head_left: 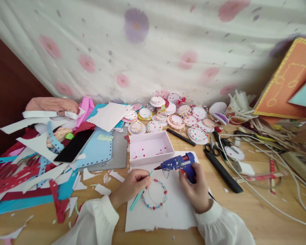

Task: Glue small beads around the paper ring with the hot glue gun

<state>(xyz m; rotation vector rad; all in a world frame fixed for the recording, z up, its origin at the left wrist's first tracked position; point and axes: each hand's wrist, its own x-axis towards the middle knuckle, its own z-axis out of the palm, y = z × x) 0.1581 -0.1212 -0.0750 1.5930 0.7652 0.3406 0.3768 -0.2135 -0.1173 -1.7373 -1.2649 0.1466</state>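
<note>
My right hand (197,190) is wrapped round the handle of a blue hot glue gun (177,164), whose nozzle points left. Pinched in my left hand (134,183) are teal tweezers (137,200), their upper tip close to the nozzle; anything in that tip is too small to make out. Below the nozzle, a white disc ringed with red, blue and white flower-like bits (155,194) lies on a sheet of white paper (165,219). Just behind the gun stands an open pale pink box (151,148) with a few tiny red pieces inside.
Several decorated paper discs (177,120) crowd the back. Paper scraps (58,200) and a phone (75,146) lie on the left. To the right are a black-handled cutter (223,172), scissors (213,148), a looping white cable (260,200) and a cup of glue sticks (241,110).
</note>
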